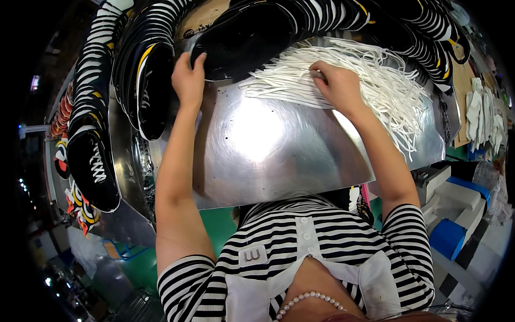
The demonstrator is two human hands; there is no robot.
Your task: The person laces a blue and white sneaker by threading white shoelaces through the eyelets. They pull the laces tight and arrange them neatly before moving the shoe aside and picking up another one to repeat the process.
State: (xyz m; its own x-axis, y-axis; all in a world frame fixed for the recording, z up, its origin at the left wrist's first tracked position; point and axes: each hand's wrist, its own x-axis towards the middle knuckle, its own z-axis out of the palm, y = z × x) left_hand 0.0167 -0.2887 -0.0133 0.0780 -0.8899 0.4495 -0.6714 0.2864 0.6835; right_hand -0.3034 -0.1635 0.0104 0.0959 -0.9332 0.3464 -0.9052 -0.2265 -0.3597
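Lacing work seemed to be the step in hand, judged from the head view: one black shoe piece was being held while a lace was being picked out of the pile.

The left hand point(188, 80) gripped the near edge of a black shoe upper point(241, 40) that lay flat on the shiny metal counter point(268, 145). Its fingers point(182, 61) were curled over the rim of the piece, thumb on the right side, closed on it rather than spread. Just left of those fingers stood a stack of black uppers with white stripes and yellow trim point(150, 80), and more such stacks ran along the far edge of the counter beyond them.

The right hand point(335, 83) rested on a loose pile of white laces point(375, 80), which spread out mostly to the right of it and a little toward the left hand. Its fingertips point(317, 70) were bent down and drawn together on the strands, as if pinching one or a few; how many were caught I could not tell.

The next move would likely call for lifting a single lace free without dragging the tangle along, and keeping the upper steady meanwhile. Bare counter lay between both wrists and the person's striped shirt point(300, 241).
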